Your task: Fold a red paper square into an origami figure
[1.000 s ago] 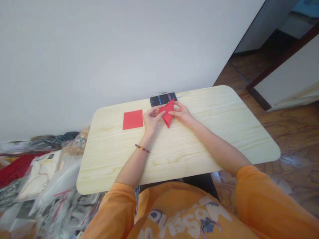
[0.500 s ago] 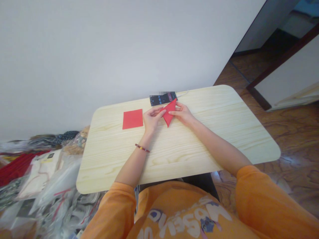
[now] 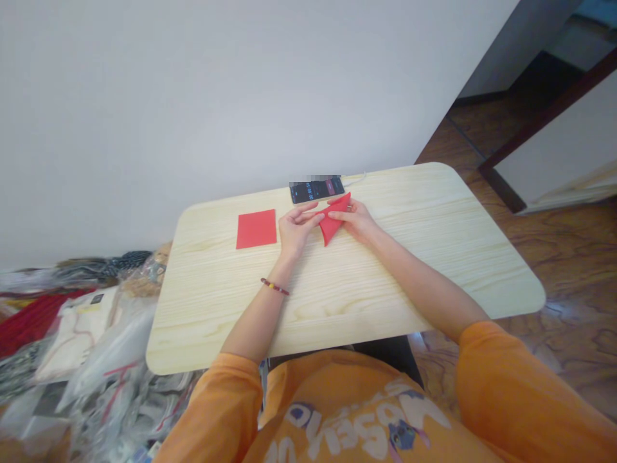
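You have two pieces of red paper and one phone [image 3: 317, 190] on the counter [image 3: 409, 270]: a flat square [image 3: 256, 229] to the left, and a folded triangle [image 3: 331, 218] between your hands, just in front of the phone. Your left hand [image 3: 297, 230] holds the triangle's left side at the thumb, and the fingers [image 3: 340, 217] of your right hand [image 3: 353, 220] pinch it narrowly from the right. Its top corner has swung rightward since the earlier frame.
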`<state>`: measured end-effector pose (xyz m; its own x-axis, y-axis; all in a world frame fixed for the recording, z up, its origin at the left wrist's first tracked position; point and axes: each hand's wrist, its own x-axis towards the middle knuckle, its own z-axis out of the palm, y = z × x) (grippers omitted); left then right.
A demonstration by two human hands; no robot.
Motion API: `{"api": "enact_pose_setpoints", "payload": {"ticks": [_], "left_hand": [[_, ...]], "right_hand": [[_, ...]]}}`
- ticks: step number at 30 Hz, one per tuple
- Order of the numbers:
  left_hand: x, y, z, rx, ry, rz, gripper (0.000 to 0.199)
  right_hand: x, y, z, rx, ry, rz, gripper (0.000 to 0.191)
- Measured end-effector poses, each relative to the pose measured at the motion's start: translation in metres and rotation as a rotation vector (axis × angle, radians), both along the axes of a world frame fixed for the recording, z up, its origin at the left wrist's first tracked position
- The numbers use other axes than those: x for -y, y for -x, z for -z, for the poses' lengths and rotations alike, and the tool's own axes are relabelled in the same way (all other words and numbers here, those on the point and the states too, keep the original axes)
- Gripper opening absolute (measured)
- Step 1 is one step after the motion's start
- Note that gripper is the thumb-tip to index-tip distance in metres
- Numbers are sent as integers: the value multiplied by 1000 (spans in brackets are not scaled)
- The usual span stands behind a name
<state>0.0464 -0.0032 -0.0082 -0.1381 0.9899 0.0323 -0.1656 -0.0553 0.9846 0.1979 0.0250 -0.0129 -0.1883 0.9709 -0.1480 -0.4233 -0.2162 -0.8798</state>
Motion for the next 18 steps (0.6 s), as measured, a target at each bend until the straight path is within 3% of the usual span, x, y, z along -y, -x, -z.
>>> {"api": "enact_pose_setpoints", "payload": {"ticks": [18], "left_hand": [[0,0,1,11,25,-20,50]], "right_hand": [[2,1,-3,9,8,40,47]]}}
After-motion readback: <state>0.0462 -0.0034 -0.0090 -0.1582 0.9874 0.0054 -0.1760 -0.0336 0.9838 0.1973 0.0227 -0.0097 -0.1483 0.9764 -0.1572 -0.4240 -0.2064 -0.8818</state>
